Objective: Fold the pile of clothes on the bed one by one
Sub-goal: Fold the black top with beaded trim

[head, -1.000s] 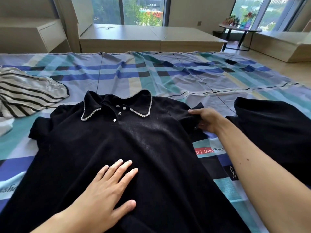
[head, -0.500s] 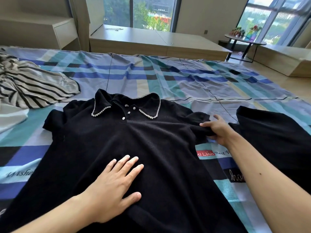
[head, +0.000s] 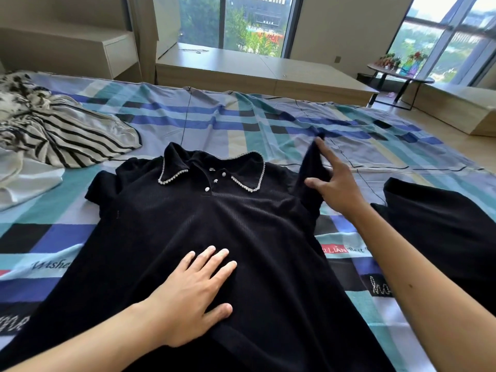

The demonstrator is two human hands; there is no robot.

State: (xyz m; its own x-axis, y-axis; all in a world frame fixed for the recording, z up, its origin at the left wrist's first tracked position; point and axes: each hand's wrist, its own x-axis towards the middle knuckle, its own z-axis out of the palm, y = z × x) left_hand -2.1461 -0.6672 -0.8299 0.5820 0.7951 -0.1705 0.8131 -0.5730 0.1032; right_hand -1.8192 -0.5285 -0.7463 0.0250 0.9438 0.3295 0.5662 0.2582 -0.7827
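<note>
A black collared dress (head: 204, 226) with pearl trim and small buttons lies face up on the plaid bedsheet (head: 241, 124). My left hand (head: 193, 294) presses flat on its front, fingers spread. My right hand (head: 335, 183) holds the dress's right sleeve (head: 312, 173), lifted off the sheet and standing upright, pinched between thumb and fingers with the index finger stretched along it.
A striped garment (head: 61, 135) and a white one (head: 24, 181) lie heaped at the left. Another black garment (head: 442, 224) rests at the right. Low wooden platforms (head: 255, 68) and a small round table (head: 400, 73) stand beyond the bed.
My right hand has raised the right sleeve from flat on the sheet to upright and moved it inward. My left hand stays pressed on the dress. The camera moved closer.
</note>
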